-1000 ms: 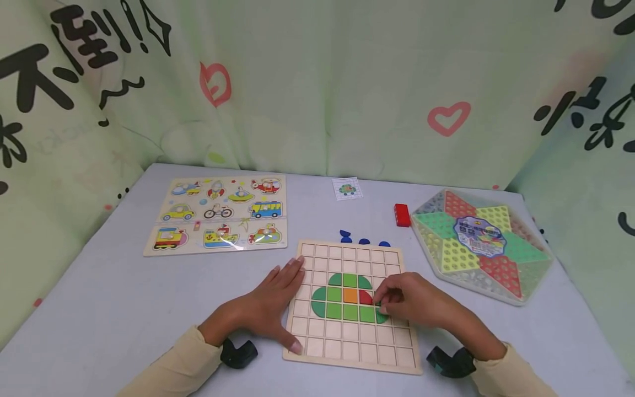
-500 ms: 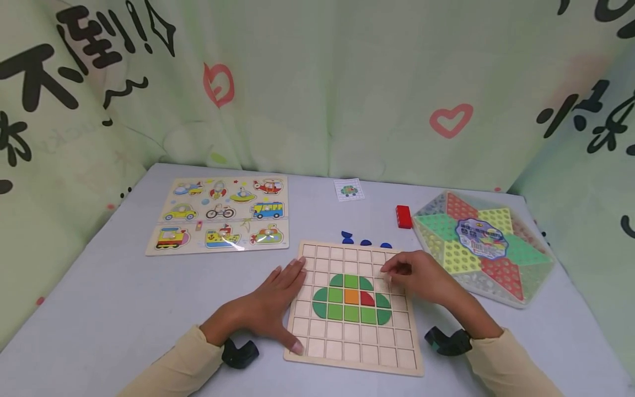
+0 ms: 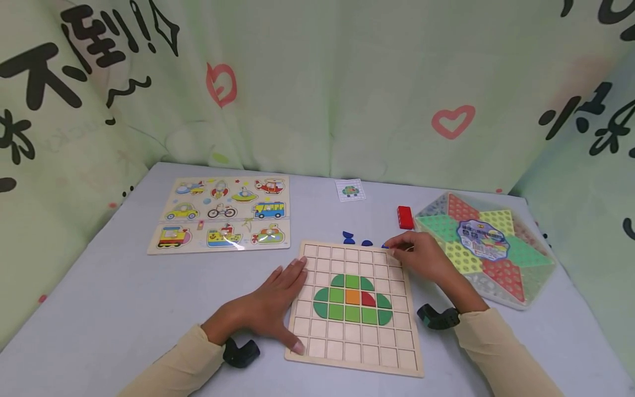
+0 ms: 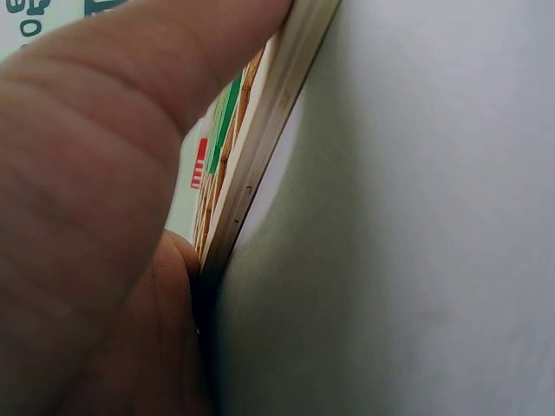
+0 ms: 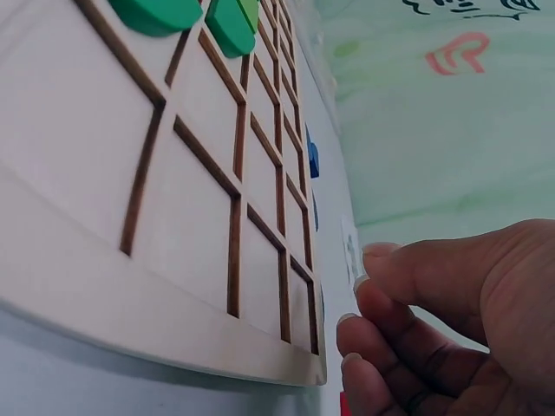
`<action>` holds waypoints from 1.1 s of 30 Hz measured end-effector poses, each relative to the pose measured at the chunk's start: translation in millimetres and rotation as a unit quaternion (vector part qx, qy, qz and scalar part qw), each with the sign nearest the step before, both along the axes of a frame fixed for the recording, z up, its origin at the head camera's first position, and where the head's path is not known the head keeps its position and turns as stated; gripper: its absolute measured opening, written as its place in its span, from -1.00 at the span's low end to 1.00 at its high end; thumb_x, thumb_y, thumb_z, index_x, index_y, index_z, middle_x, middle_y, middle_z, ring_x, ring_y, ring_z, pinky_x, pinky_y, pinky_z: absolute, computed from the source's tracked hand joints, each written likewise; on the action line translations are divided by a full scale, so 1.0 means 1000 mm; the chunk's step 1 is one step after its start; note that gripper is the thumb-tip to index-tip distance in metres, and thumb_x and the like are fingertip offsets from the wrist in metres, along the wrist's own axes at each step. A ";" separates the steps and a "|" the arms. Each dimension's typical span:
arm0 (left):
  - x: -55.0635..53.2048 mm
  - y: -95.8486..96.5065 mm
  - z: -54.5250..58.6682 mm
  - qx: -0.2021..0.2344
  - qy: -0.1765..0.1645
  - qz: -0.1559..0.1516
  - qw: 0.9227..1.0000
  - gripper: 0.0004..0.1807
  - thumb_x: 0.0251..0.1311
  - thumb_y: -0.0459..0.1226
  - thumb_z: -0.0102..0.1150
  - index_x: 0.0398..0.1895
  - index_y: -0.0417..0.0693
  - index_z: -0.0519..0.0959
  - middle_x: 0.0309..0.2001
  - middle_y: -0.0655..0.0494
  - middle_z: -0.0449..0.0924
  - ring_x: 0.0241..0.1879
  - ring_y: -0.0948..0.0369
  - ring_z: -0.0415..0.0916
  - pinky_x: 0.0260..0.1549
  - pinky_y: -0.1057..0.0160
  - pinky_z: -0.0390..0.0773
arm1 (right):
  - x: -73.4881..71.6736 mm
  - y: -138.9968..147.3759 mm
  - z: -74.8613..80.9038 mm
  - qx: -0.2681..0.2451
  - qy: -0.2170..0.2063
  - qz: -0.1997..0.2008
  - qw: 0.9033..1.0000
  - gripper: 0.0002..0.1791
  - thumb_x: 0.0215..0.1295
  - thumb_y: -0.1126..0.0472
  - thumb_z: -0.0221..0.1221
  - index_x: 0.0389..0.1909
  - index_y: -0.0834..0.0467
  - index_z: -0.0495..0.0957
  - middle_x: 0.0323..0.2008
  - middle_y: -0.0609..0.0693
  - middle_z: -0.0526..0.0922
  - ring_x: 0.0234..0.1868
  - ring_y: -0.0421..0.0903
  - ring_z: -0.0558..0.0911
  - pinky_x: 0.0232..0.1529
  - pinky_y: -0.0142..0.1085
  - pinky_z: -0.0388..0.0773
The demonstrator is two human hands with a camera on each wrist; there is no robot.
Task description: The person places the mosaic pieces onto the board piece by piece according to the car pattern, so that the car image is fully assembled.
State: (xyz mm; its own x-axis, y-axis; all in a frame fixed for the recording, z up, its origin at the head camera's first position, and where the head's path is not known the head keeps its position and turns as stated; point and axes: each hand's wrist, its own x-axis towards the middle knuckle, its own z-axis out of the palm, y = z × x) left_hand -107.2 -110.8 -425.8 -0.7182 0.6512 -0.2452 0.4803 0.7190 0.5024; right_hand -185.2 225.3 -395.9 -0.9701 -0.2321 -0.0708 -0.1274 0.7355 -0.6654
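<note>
A wooden grid board (image 3: 352, 353) lies on the table, holding a flat pattern of green pieces (image 3: 352, 314), an orange square (image 3: 353, 296) and a red rounded piece (image 3: 368, 299). My left hand (image 3: 268, 303) rests along the board's left edge, its fingers spread and thumb at the near corner. At the far right corner is my right hand (image 3: 421, 256), thumb and index finger close together right at a small blue piece (image 3: 385, 246) that they partly cover. In the right wrist view, nothing shows between those fingertips. More blue half-round pieces (image 3: 366, 243) lie behind the board.
A vehicle puzzle board (image 3: 223, 215) lies at the back left. Behind the grid board are a small pattern card (image 3: 350, 190) and a red block (image 3: 405, 217). A hexagonal Chinese checkers box (image 3: 486, 248) stands right of my right hand. A printed curtain (image 3: 327, 82) hangs behind the table.
My right hand has left the green piece at the pattern's right side, now lying in its cell, and moved away to the blue piece beyond the board. My left hand has stayed put.
</note>
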 end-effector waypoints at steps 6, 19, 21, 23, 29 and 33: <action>0.000 0.000 0.000 -0.005 0.000 -0.002 1.000 0.50 -0.31 0.42 0.36 0.56 -0.12 -0.25 0.55 0.10 -0.56 0.49 0.20 -0.59 0.40 0.04 -0.39 | -0.012 0.000 -0.004 0.009 -0.002 -0.020 1.000 -0.74 0.31 0.34 0.20 -0.01 0.31 0.63 -0.10 0.20 0.64 -0.15 0.08 0.54 -0.20 -0.21 0.58; 0.001 0.000 0.002 0.003 0.001 -0.002 1.000 0.48 -0.29 0.39 0.37 0.55 -0.17 -0.20 0.56 0.03 -0.49 0.50 0.15 -0.55 0.40 -0.01 -0.37 | -0.030 -0.002 -0.012 0.044 -0.033 -0.019 0.998 -0.69 0.34 0.33 0.15 0.05 0.32 0.61 -0.05 0.24 0.62 -0.10 0.10 0.52 -0.13 -0.15 0.58; 0.001 0.000 0.001 0.003 0.001 -0.001 1.000 0.47 -0.29 0.39 0.38 0.55 -0.16 -0.19 0.56 0.03 -0.49 0.50 0.15 -0.54 0.40 -0.01 -0.36 | -0.031 -0.001 -0.013 0.049 -0.037 -0.016 0.998 -0.69 0.34 0.33 0.16 0.06 0.31 0.61 -0.05 0.24 0.62 -0.10 0.11 0.53 -0.13 -0.15 0.58; 0.001 0.000 0.001 0.003 0.002 -0.001 1.000 0.47 -0.29 0.39 0.38 0.55 -0.17 -0.19 0.56 0.03 -0.48 0.50 0.15 -0.54 0.40 -0.01 -0.36 | -0.031 0.000 -0.013 0.051 -0.040 -0.015 0.998 -0.70 0.33 0.32 0.17 0.05 0.30 0.62 -0.07 0.23 0.63 -0.10 0.10 0.52 -0.14 -0.16 0.58; 0.001 0.000 0.001 0.004 0.002 -0.001 1.000 0.47 -0.29 0.38 0.38 0.55 -0.17 -0.19 0.56 0.03 -0.48 0.50 0.14 -0.53 0.40 -0.01 -0.35 | -0.031 0.002 -0.014 0.054 -0.040 -0.021 0.997 -0.80 0.33 0.30 0.20 -0.10 0.27 0.68 -0.21 0.15 0.64 -0.16 0.07 0.49 -0.24 -0.23 0.55; 0.000 0.000 0.001 0.003 0.001 -0.003 1.000 0.47 -0.29 0.39 0.38 0.55 -0.17 -0.19 0.56 0.03 -0.49 0.50 0.15 -0.54 0.40 0.00 -0.36 | -0.030 0.003 -0.014 0.049 -0.036 -0.013 0.998 -0.83 0.32 0.28 0.21 -0.15 0.26 0.68 -0.25 0.11 0.64 -0.18 0.06 0.49 -0.25 -0.24 0.54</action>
